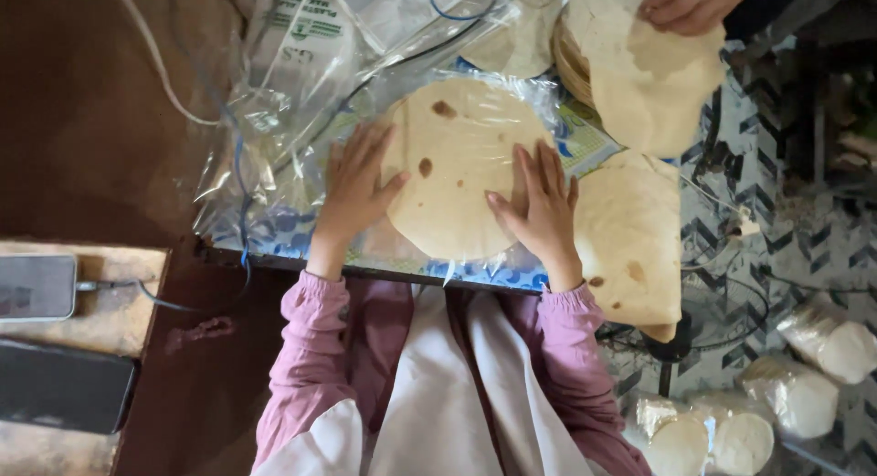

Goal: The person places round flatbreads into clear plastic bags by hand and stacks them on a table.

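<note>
Table edge (384, 273): left hand (354, 185), right hand (541, 205) flat, grip apart, pressing bagged flatbread (457, 165); loose flatbread stack (630, 238) beside.

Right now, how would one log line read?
left hand: flat on flatbread | right hand: flat on flatbread | bag: under it

**A crowded table and a patterned floor**

The table (384, 273), dark along its front edge, carries a patterned cloth (585, 138) with clear plastic bags (301, 65) spread over it. A flatbread in plastic (461, 165) lies at the middle, with a loose stack of flatbreads (630, 238) just beside it and another stack (639, 74) beyond. Wrapped rolls (804, 394) lie on the chevron floor (786, 248). Two phones (36, 289) rest on a low wooden board (100, 321).
</note>
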